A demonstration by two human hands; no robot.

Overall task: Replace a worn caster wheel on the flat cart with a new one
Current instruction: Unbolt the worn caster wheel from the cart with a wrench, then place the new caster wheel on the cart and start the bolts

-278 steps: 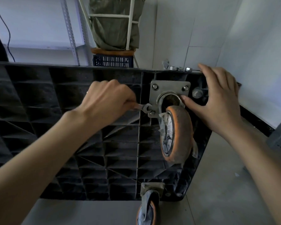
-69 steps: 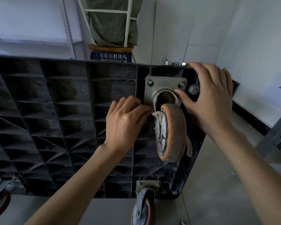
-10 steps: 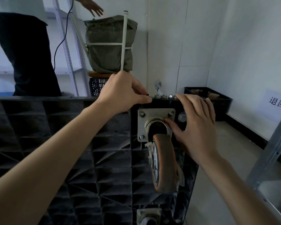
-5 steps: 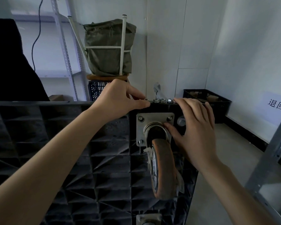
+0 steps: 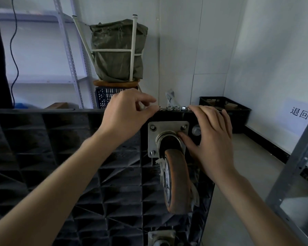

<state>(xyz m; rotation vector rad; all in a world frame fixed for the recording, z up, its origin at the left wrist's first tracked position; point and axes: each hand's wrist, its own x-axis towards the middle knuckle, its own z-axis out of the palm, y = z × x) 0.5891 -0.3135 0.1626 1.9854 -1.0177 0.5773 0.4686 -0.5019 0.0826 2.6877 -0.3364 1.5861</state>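
Note:
The black flat cart (image 5: 60,148) stands on its side, its ribbed underside facing me. A worn orange caster wheel (image 5: 176,183) hangs from its steel mounting plate (image 5: 167,125) at the upper right corner. Bolt ends show in three corners of the plate. Several loose nuts (image 5: 176,108) sit in a row on the cart's top edge. My left hand (image 5: 126,112) rests at that edge, its thumb tip touching the leftmost nut and its index finger lifted above. My right hand (image 5: 208,132) lies over the corner, its thumb pressing the caster's swivel ring.
A second caster (image 5: 161,237) shows at the bottom edge. Behind the cart a green bag (image 5: 117,50) sits in an upturned stool on a crate. A black crate (image 5: 226,107) stands by the right wall. A grey shelf post (image 5: 292,174) rises at the right.
My left hand left the plate's lower left bolt and rose to the cart's top edge. Its index finger has now lifted off the thumb. My right hand stayed on the caster.

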